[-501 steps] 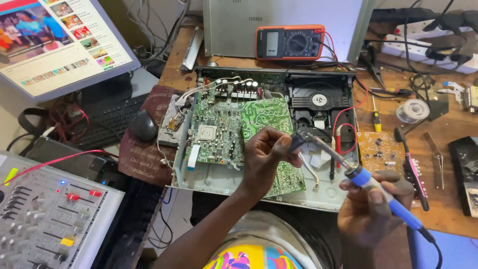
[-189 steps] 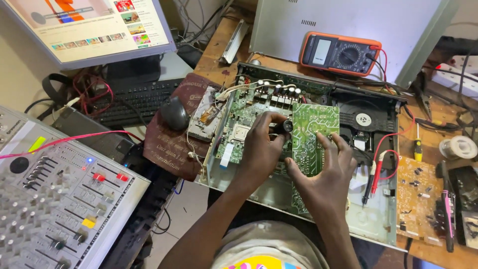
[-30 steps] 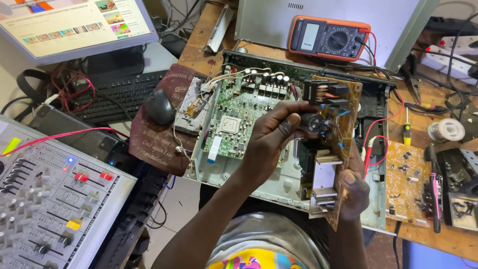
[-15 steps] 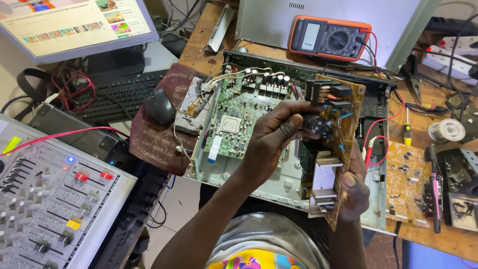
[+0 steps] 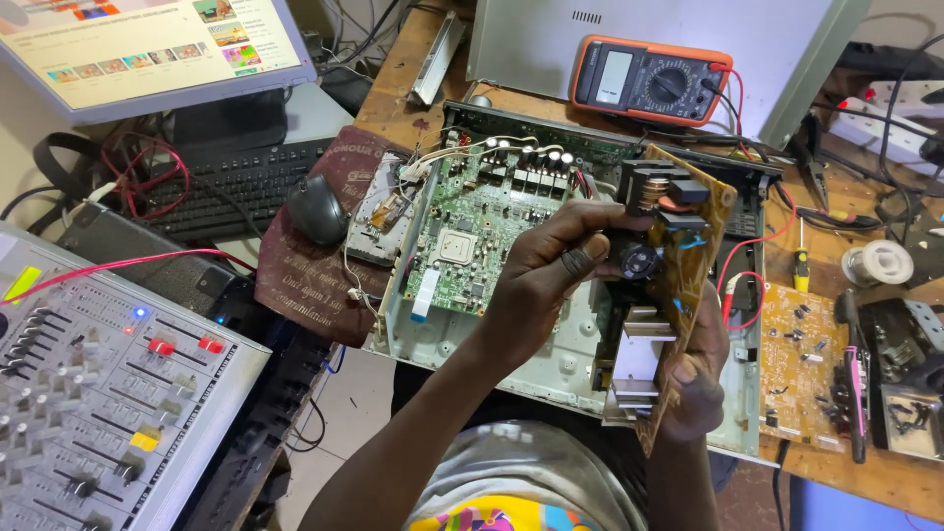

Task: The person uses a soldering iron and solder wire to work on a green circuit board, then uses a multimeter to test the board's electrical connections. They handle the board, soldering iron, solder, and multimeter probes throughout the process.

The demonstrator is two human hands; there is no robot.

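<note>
1. The left hand (image 5: 556, 270) is closed on the brown circuit board (image 5: 678, 295), its fingers curled round the parts on the board's upper face, the fingertips at a round black component.
2. The right hand (image 5: 693, 379) grips the same board from below, thumb on its lower right edge, fingers hidden behind it.
3. The board is held upright and tilted above the open metal chassis (image 5: 511, 344), with silver heat sinks at its lower end and a copper-wound transformer at the top.
4. Inside the chassis, left of the hands, lies a green main board (image 5: 472, 231) with a square silver chip and a white flat ribbon cable hanging at its lower edge.
5. A second brown board (image 5: 801, 359) lies flat on the wooden table (image 5: 393, 88), just right of the chassis, near the table's front edge.
6. An orange-cased multimeter (image 5: 649, 81) rests at the back of the table, leaning on a grey metal cover (image 5: 688, 29); its red and black leads run down toward the chassis.
7. A spool of solder (image 5: 878, 263) sits towards the table's right edge, a small yellow-handled screwdriver (image 5: 801, 261) beside it.
8. A black mouse (image 5: 317, 209) rests on a dark red cloth with pale lettering (image 5: 305, 275), draped over the table's left edge.
9. Further left stand a black keyboard (image 5: 226, 187), a lit monitor (image 5: 147, 49) and a grey mixing console (image 5: 98, 393) with coloured buttons and a yellow tag.
</note>
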